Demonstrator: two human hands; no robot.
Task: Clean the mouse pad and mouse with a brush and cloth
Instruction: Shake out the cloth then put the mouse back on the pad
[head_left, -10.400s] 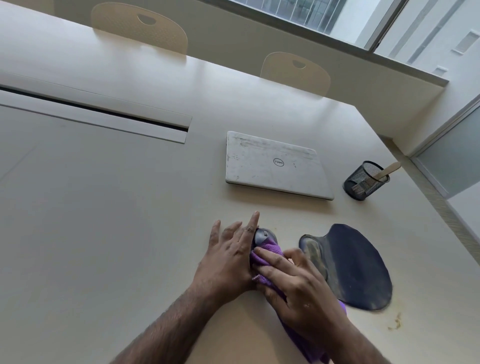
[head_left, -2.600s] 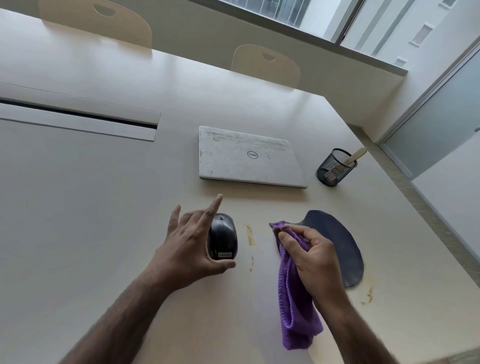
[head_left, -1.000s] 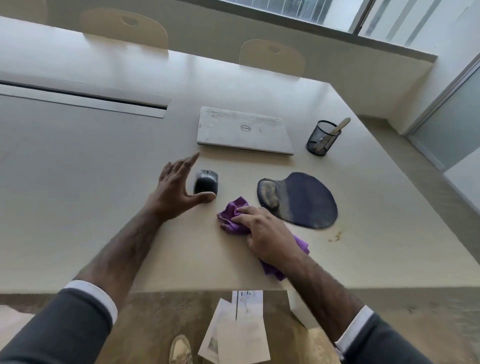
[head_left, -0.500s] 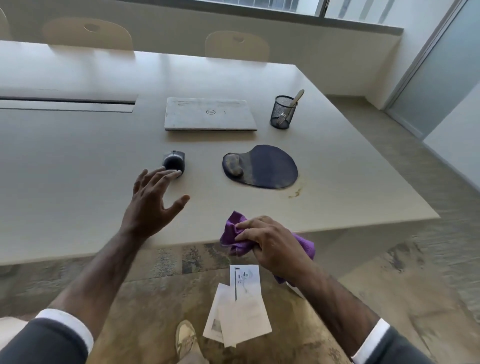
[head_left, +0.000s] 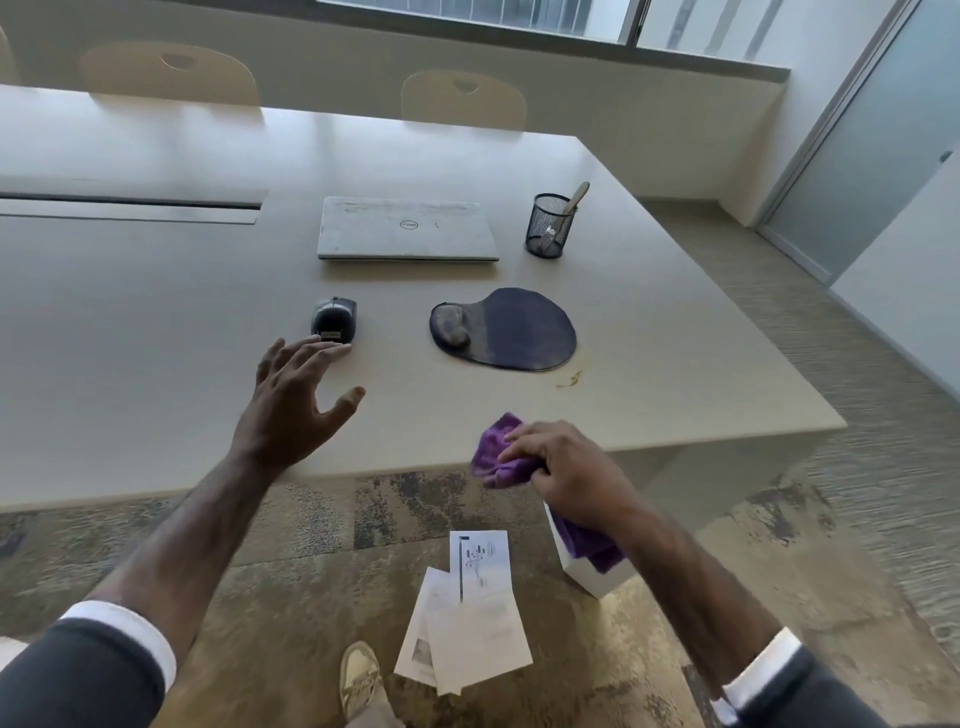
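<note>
Head | mesh cup (head_left: 549, 228): brush (head_left: 578, 193) inside | right hand (head_left: 569, 470): grips cloth (head_left: 491, 451)

Office meeting room, large table (head_left: 156, 322), closed laptop (head_left: 408, 228) and mesh pen cup (head_left: 550, 226) beyond right hand (head_left: 571, 478) gripping cloth (head_left: 493, 452), chairs (head_left: 464, 98) farther.

A closed white Dell laptop (head_left: 408, 228) lies flat on the pale table (head_left: 156, 322), well beyond the left hand (head_left: 296, 410). A black mesh pen cup (head_left: 550, 226) stands upright near the laptop's right end, far ahead of the right hand (head_left: 566, 467). A beige chair (head_left: 171, 75) and a second chair (head_left: 464, 98) stand at the table's far edge. Below the right hand, loose papers (head_left: 467, 623) lie overlapping on the mottled carpet (head_left: 322, 525).
</note>
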